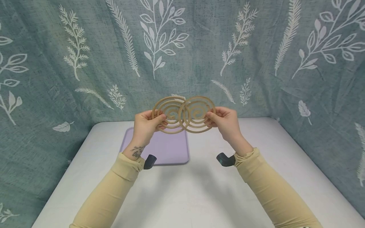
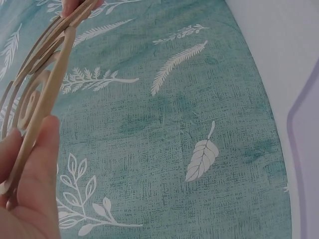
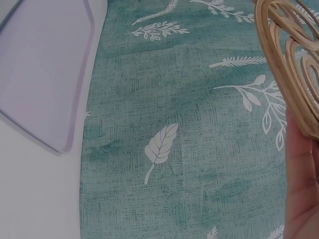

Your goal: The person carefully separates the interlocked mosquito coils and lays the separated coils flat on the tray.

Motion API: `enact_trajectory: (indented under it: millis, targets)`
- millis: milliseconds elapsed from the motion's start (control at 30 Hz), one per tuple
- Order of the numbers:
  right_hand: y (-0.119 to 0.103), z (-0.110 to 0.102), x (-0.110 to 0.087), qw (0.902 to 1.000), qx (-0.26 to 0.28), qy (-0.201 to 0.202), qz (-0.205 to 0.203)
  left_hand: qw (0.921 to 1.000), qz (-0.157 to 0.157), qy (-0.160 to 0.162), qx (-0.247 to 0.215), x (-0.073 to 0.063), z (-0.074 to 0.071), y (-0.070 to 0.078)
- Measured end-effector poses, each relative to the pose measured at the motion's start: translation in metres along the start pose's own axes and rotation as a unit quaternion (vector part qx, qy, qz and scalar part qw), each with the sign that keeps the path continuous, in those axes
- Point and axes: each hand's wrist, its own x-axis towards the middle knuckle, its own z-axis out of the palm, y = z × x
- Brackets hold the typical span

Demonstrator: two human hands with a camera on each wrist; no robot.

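Note:
In the head view, two flat tan spiral coils are held up side by side, their inner edges overlapping. My left hand (image 1: pixel 144 128) pinches the left coil (image 1: pixel 171 132) by its outer side, thumb across the near face. On the other side my right hand (image 1: pixel 228 123) pinches the right coil (image 1: pixel 196 132) the same way. The left wrist view shows the left coil (image 2: pixel 52 89) nearly edge-on between thumb and fingers. Only part of the right coil (image 3: pixel 279 69) enters the right wrist view, above the fingers (image 3: pixel 300 174).
A lilac tray (image 1: pixel 171 155) lies on the white table (image 1: pixel 182 196), behind and below the left hand. Behind the table hangs a green-blue cloth (image 1: pixel 194 63) with white leaf prints. Dark wrist devices (image 1: pixel 225 159) stick out from both sleeves.

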Motion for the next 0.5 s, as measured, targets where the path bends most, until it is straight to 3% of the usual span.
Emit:
enact_trajectory:
  millis: [333,500]
  targets:
    - [-0.0031,-0.003,-0.001,0.9993,0.037,0.004,-0.003,0.9996,0.007,-0.008,-0.027,-0.001,0.0004,0.0004]
    - [-0.0059,-0.0065,-0.0008,0.9982,0.056,0.006,-0.02,0.9984,0.027,-0.002,-0.049,-0.001,-0.0018,0.0]
